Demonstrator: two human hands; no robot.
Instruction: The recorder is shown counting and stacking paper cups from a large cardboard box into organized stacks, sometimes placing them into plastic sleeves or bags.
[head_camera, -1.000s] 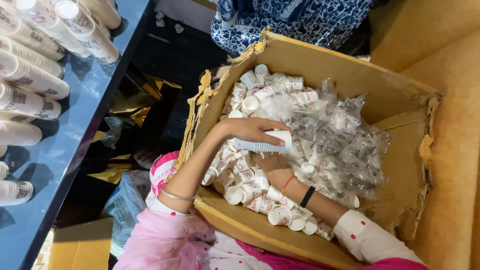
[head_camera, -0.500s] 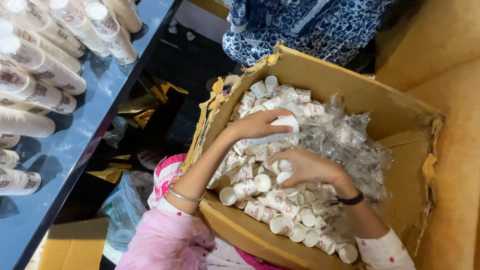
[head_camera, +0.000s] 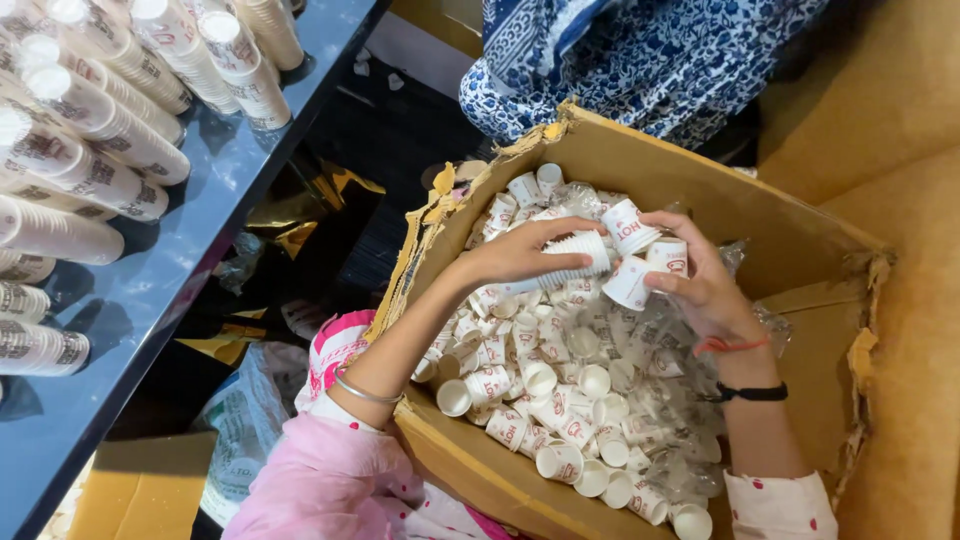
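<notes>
A dark blue surface (head_camera: 215, 215) runs down the left side, carrying long nested stacks of paper cups (head_camera: 95, 150) laid on their sides in rows. To its right stands a large, torn cardboard box (head_camera: 640, 165), open at the top, with ragged edges along its left wall. Behind the box's far rim, another person's blue and white patterned garment (head_camera: 640, 60) fills the upper middle. The box holds a heap of small white paper cups (head_camera: 540, 380) with red print, some loose and some bunched in clear plastic wrap (head_camera: 650, 370) toward the right half.

Both arms in pink dotted sleeves reach into the box from below. The left hand (head_camera: 520, 255) is closed around a short nested stack of cups (head_camera: 580, 250), held on its side above the heap, near the box's far wall. The right hand (head_camera: 700, 280), wearing a red thread and a black band at the wrist, grips several single cups (head_camera: 630, 260) between fingers and thumb, just beside the end of that stack. The two hands are close together, almost touching at the cups. A thin bangle (head_camera: 365, 388) circles the left wrist.
</notes>
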